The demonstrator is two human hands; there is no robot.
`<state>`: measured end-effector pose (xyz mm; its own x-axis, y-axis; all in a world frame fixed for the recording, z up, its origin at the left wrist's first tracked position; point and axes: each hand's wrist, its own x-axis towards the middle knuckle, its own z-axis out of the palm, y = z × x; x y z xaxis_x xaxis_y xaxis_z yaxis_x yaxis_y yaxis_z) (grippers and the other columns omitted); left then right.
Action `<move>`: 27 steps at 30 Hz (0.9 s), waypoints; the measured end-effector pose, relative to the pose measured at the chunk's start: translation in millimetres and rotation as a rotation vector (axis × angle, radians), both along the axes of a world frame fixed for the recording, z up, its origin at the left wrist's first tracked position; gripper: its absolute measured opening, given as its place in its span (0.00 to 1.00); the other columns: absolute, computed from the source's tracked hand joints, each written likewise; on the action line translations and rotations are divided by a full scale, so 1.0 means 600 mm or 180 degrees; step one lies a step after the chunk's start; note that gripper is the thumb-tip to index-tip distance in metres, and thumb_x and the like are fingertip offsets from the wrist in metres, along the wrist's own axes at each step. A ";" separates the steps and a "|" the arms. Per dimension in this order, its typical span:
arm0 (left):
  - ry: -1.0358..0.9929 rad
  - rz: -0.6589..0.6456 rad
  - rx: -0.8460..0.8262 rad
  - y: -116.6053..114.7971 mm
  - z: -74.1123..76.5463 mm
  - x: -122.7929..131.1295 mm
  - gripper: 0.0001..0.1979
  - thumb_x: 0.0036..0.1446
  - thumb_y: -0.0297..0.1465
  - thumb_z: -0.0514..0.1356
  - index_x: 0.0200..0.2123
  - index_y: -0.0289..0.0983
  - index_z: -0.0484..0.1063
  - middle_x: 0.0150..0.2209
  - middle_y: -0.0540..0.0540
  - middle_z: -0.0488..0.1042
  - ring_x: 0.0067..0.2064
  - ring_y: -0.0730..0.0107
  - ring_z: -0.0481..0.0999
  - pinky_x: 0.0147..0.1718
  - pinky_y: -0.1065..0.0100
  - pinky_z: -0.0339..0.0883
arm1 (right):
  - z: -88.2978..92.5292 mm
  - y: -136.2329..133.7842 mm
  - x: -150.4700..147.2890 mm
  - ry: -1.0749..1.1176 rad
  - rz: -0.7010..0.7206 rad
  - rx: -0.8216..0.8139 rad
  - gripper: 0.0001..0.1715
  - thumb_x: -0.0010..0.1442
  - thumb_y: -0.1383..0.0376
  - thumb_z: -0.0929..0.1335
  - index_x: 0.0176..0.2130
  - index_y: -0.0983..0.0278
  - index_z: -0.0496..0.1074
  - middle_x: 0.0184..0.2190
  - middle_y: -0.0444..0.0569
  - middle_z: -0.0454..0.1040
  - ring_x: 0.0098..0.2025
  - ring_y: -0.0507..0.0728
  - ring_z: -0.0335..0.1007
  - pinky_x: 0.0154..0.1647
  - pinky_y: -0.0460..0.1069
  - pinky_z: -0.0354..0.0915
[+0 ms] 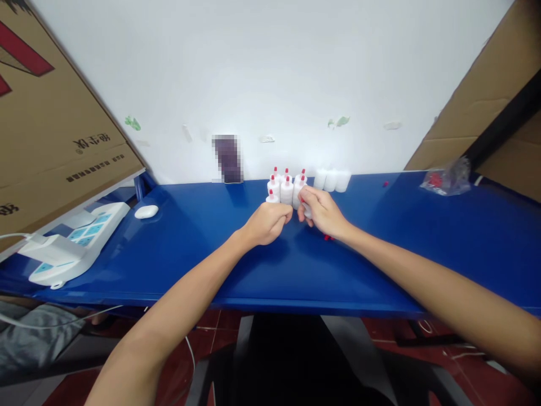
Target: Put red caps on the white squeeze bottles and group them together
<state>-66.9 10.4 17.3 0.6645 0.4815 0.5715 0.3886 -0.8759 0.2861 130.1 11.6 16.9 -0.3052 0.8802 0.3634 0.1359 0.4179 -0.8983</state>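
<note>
Both my hands meet at the middle of a blue table (380,265). My left hand (270,221) is closed in a fist; what it holds is hidden. My right hand (322,213) is closed around a small white bottle (307,211), mostly covered by the fingers. Just behind the hands stands a cluster of several small white bottles with red caps (287,183). To their right are three white bottles without caps (332,180). A few loose red caps (328,238) lie on the table under my right wrist.
A white power strip (71,245) and a white oval object (146,211) lie at the left. Cardboard boxes (51,129) lean at both sides. A clear bag with red caps (446,179) sits at the far right. A dark pixelated object (227,159) stands against the wall.
</note>
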 end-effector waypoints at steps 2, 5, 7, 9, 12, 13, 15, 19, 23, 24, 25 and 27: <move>0.0041 -0.0022 -0.0016 0.000 0.000 0.000 0.09 0.55 0.24 0.47 0.25 0.38 0.61 0.23 0.51 0.67 0.24 0.72 0.63 0.28 0.69 0.59 | -0.001 0.001 0.001 0.0006 -0.0010 0.0006 0.21 0.71 0.52 0.60 0.29 0.59 0.60 0.18 0.40 0.72 0.13 0.49 0.61 0.15 0.45 0.54; 0.0102 -0.0038 -0.0014 0.000 0.000 0.001 0.09 0.55 0.25 0.47 0.25 0.38 0.61 0.22 0.51 0.67 0.24 0.72 0.63 0.29 0.69 0.59 | -0.002 0.002 0.002 -0.0019 -0.0012 0.0082 0.20 0.70 0.54 0.61 0.28 0.60 0.61 0.19 0.41 0.72 0.14 0.49 0.62 0.17 0.46 0.55; 0.0123 -0.0043 0.0002 0.001 0.000 0.001 0.09 0.55 0.25 0.47 0.25 0.38 0.61 0.22 0.51 0.66 0.24 0.71 0.63 0.29 0.69 0.59 | -0.002 0.003 0.003 -0.0061 -0.0037 0.0156 0.20 0.69 0.57 0.62 0.27 0.60 0.62 0.19 0.41 0.72 0.15 0.48 0.62 0.18 0.46 0.56; 0.0123 -0.0046 0.0014 0.001 0.000 0.002 0.09 0.55 0.25 0.47 0.25 0.38 0.61 0.22 0.51 0.66 0.24 0.71 0.63 0.29 0.69 0.59 | -0.002 0.004 0.003 -0.0096 -0.0076 0.0231 0.19 0.68 0.58 0.62 0.26 0.60 0.63 0.18 0.40 0.70 0.15 0.48 0.61 0.20 0.46 0.56; 0.0104 -0.0043 0.0010 0.000 -0.001 0.002 0.09 0.56 0.24 0.47 0.26 0.38 0.62 0.23 0.51 0.67 0.24 0.72 0.64 0.29 0.69 0.59 | -0.002 0.008 0.003 -0.0108 -0.0169 0.0361 0.20 0.67 0.58 0.64 0.24 0.61 0.63 0.17 0.40 0.68 0.17 0.48 0.59 0.21 0.47 0.55; 0.0076 -0.0039 0.0006 0.000 -0.001 0.003 0.09 0.56 0.24 0.47 0.26 0.38 0.63 0.23 0.51 0.68 0.25 0.72 0.65 0.29 0.69 0.60 | -0.003 0.009 0.003 -0.0099 -0.0202 0.0395 0.20 0.66 0.58 0.64 0.24 0.60 0.62 0.17 0.40 0.67 0.18 0.48 0.59 0.22 0.47 0.55; -0.0020 -0.0044 0.0008 -0.001 -0.001 0.003 0.10 0.57 0.23 0.47 0.29 0.37 0.65 0.26 0.50 0.70 0.27 0.71 0.68 0.31 0.70 0.62 | -0.004 0.011 0.002 -0.0047 -0.0240 0.0398 0.18 0.65 0.59 0.65 0.24 0.60 0.62 0.18 0.40 0.66 0.19 0.49 0.58 0.23 0.47 0.55; -0.0086 -0.0119 -0.0041 -0.002 -0.002 0.004 0.11 0.56 0.22 0.46 0.30 0.37 0.66 0.27 0.50 0.71 0.28 0.72 0.69 0.32 0.71 0.63 | -0.003 0.011 0.001 0.0060 -0.0185 0.0226 0.06 0.63 0.62 0.64 0.33 0.59 0.62 0.16 0.36 0.65 0.18 0.49 0.56 0.22 0.47 0.54; 0.0019 -0.0117 -0.0092 -0.002 -0.003 0.004 0.11 0.57 0.23 0.47 0.30 0.37 0.67 0.25 0.51 0.70 0.27 0.72 0.67 0.31 0.71 0.63 | 0.004 0.005 -0.001 0.0010 -0.0253 0.0131 0.05 0.59 0.67 0.64 0.36 0.58 0.60 0.15 0.35 0.63 0.17 0.50 0.54 0.21 0.47 0.51; 0.0025 -0.0123 -0.0091 -0.002 -0.003 0.005 0.11 0.57 0.22 0.46 0.30 0.37 0.68 0.25 0.51 0.70 0.27 0.73 0.67 0.32 0.71 0.63 | 0.006 0.004 -0.001 0.0009 -0.0260 0.0129 0.06 0.58 0.68 0.63 0.36 0.57 0.60 0.15 0.34 0.62 0.17 0.50 0.54 0.20 0.47 0.51; 0.0026 -0.0136 -0.0090 -0.002 -0.003 0.005 0.12 0.57 0.22 0.46 0.31 0.37 0.68 0.26 0.51 0.70 0.27 0.73 0.68 0.32 0.71 0.63 | 0.007 0.002 -0.001 0.0017 -0.0253 0.0129 0.07 0.58 0.68 0.63 0.36 0.57 0.60 0.15 0.34 0.61 0.17 0.50 0.54 0.20 0.47 0.51; 0.0046 -0.0159 -0.0121 -0.003 -0.003 0.007 0.12 0.57 0.22 0.46 0.32 0.36 0.69 0.26 0.50 0.70 0.28 0.73 0.68 0.33 0.72 0.64 | 0.007 0.000 -0.001 0.0065 -0.0231 0.0156 0.06 0.59 0.67 0.63 0.37 0.57 0.59 0.15 0.34 0.61 0.17 0.51 0.54 0.21 0.47 0.52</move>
<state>-62.7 8.6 15.8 0.6963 0.4687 0.5436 0.3490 -0.8829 0.3143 129.7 11.8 21.1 -0.2335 0.8808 0.4119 0.1493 0.4511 -0.8799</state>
